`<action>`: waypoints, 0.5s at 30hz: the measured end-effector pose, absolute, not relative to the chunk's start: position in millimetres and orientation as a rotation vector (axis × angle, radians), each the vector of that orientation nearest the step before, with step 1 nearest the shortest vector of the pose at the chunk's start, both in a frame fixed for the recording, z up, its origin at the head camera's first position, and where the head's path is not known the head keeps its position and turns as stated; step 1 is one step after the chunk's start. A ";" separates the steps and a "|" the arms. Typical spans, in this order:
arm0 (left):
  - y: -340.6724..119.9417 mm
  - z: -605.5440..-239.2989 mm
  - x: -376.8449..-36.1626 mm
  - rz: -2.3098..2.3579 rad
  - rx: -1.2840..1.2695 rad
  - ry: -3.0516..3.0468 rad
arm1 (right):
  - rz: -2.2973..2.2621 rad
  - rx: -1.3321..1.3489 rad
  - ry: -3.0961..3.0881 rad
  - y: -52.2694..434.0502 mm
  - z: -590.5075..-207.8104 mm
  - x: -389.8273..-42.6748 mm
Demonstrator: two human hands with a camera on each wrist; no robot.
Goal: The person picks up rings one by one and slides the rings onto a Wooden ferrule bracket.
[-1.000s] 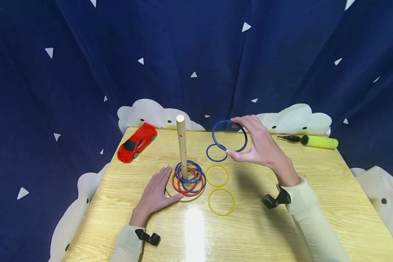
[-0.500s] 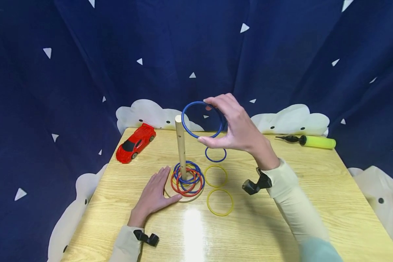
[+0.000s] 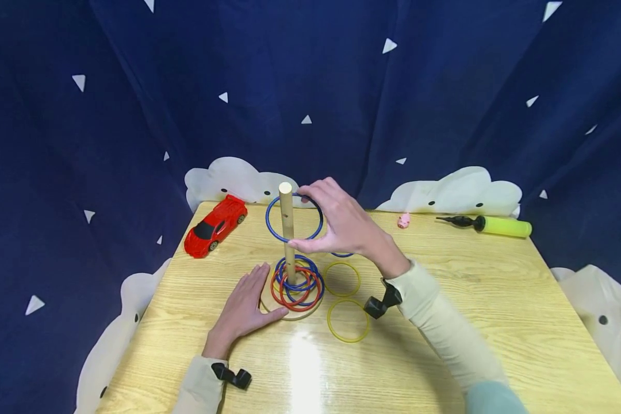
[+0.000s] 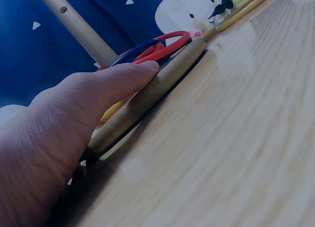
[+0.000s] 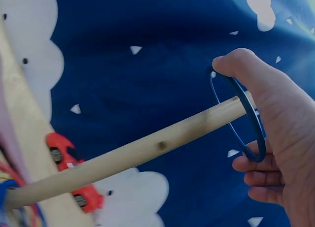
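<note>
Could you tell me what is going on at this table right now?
A person is playing a ring-stacking game. Their right hand holds a blue ring that is just passing over the top of the wooden peg, while the left hand rests flat against the round wooden base. Several red, blue and yellow rings already lie around the peg. Two yellow rings lie loose on the table.
</note>
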State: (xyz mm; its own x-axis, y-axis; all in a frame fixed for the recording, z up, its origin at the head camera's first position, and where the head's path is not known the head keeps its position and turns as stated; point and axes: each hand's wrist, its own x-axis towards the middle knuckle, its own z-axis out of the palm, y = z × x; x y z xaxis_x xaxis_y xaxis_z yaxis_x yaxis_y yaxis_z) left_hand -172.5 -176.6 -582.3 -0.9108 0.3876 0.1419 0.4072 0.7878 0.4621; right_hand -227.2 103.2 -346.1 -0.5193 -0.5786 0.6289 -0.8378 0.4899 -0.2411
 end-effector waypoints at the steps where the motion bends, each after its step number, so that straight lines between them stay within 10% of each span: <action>1: -176.6 -582.6 -172.6 -0.769 -0.652 -2.932 | 0.732 1.169 -2.281 102.8 -353.1 -227.2; 15: -177.2 -582.5 -173.4 -0.762 -0.662 -2.937 | 0.699 1.039 -2.577 102.5 -457.6 -222.0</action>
